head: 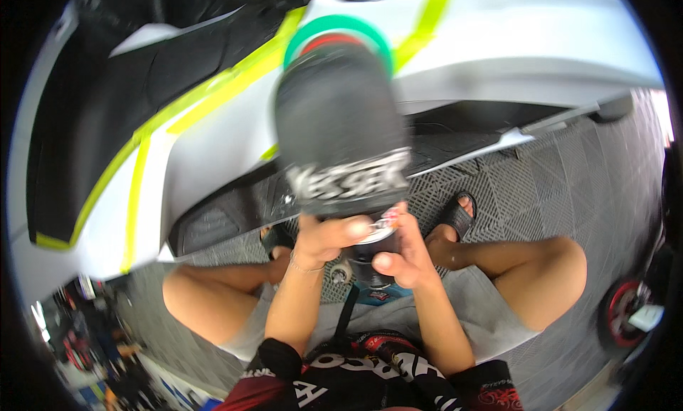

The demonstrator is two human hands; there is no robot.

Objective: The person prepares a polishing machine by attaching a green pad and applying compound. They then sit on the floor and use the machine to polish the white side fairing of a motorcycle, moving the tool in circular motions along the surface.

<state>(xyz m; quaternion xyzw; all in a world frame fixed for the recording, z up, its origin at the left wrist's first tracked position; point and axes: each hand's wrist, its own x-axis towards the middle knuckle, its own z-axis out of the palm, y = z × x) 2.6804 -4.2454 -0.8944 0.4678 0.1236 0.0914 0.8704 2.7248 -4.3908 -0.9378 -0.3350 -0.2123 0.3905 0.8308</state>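
My left hand (325,240) and my right hand (408,256) are wrapped around the black body of a power polisher (341,123), thumbs on its near side. The tool bears white lettering and a colourful sticker. At its far end, a green foam pad (381,35) shows around a red ring. That pad overlaps a white vehicle body panel (224,139), probably a bumper; whether they touch cannot be told. Strips of yellow-green masking tape (213,88) run along the panel and its black trim (122,101). Motion blurs the tool.
My bent legs and sandals (459,213) are below the panel's lower edge, on grated floor tiles (533,181). A red-rimmed wheel (621,312) stands at the right. Mixed items (90,347) crowd the lower left. A small round pale object (340,274) lies beneath my hands.
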